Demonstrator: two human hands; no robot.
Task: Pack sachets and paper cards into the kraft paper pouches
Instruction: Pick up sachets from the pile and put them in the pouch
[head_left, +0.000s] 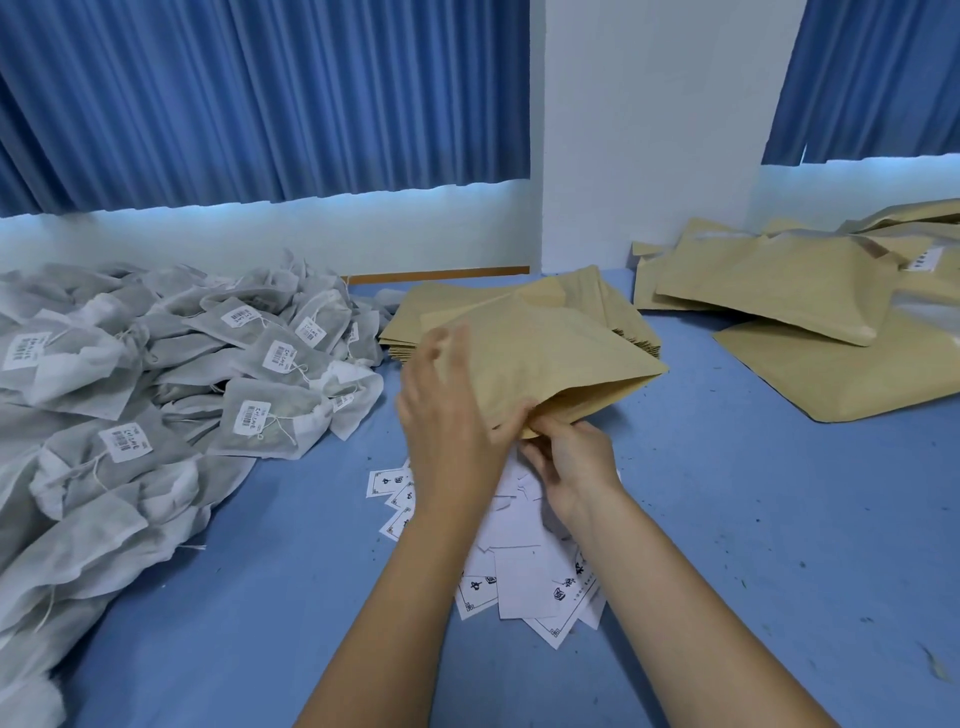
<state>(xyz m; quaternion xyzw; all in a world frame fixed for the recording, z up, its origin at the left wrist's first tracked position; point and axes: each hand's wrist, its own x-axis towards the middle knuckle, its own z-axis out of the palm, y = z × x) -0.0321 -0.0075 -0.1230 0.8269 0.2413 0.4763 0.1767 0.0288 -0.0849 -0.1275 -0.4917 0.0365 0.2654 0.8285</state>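
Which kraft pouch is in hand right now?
The tilted pouch at centre, its near edge pinched by left hand and right hand. The flat stack behind it and the pouches at right lie untouched.

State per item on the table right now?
held kraft pouch: in hand, near edge pinched by both hands
left hand: grips held kraft pouch
right hand: pinches its near edge
kraft pouch stack: flat, stacked behind
puffed pouches: heaped at right
sachets: loose heap, left
paper cards: scattered pile beneath hands

Likely packing workroom, heaped sachets (156, 374), stacked kraft pouches (769, 283), blue worktable (727, 519)
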